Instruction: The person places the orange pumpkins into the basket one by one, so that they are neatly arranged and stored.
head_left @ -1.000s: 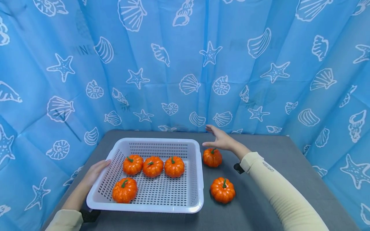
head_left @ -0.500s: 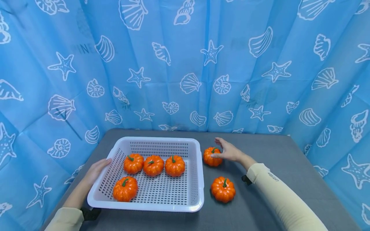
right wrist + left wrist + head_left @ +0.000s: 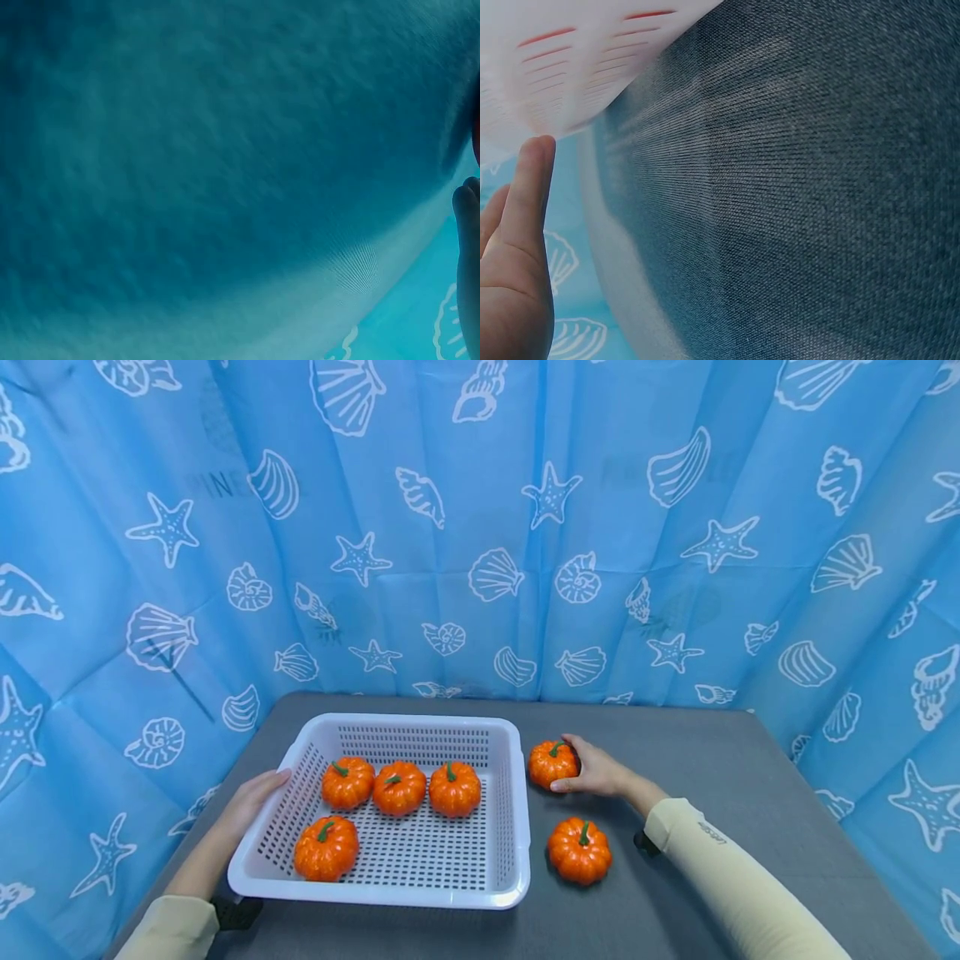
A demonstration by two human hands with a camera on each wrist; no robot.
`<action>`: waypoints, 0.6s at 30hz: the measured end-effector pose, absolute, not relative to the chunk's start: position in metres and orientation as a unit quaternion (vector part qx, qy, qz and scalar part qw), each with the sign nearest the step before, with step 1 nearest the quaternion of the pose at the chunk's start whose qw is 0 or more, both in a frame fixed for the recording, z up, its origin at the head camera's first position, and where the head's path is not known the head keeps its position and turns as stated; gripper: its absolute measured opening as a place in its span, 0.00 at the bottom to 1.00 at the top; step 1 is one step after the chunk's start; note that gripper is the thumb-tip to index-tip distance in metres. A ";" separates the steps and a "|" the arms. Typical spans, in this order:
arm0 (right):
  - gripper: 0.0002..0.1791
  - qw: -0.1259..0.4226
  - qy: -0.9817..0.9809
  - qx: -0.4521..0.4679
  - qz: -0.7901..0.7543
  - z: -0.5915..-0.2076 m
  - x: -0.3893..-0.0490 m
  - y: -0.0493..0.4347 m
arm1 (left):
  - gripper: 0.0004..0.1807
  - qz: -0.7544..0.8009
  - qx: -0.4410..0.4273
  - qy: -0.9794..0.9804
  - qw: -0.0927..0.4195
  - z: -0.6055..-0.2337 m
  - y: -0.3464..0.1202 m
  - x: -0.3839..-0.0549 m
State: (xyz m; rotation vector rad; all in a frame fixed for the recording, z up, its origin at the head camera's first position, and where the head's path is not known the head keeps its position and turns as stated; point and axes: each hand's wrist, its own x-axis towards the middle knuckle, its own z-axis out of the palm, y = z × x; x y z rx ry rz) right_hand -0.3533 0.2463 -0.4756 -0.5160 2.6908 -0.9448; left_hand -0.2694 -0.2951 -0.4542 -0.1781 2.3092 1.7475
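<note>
A white perforated plastic basket (image 3: 375,895) stands on the left half of the table, holding several small orange pumpkins with green stems, one pumpkin (image 3: 327,848) near its front left. My left hand (image 3: 247,802) is at the basket's left side, fingertips at the rim. The left wrist view shows straight fingers (image 3: 529,176) against the slotted outer wall. Right of the basket, my right hand (image 3: 600,771) grips another pumpkin (image 3: 551,764) from its right side, thumb in front and fingers behind. Only a dark fingertip (image 3: 466,196) beside a red edge shows in the right wrist view.
One more pumpkin (image 3: 579,852) sits on the dark grey table (image 3: 720,768), nearer the front and close below my right forearm. A blue curtain (image 3: 480,527) printed with white shells and starfish hangs behind the table and along both sides.
My right hand has come down from above and behind the back right pumpkin to its right side, and its fingers have closed round it. The left hand and basket stay in place.
</note>
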 end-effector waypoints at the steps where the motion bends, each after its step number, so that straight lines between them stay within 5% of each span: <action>1: 0.56 0.121 0.921 -0.177 -0.324 -0.477 -0.353 0.246 | 0.36 0.597 -0.062 0.791 0.119 -0.454 -0.295 -0.269; 18: 0.59 0.121 0.913 -0.167 -0.352 -0.487 -0.352 0.241 | 0.36 0.601 -0.068 0.787 0.122 -0.455 -0.296 -0.269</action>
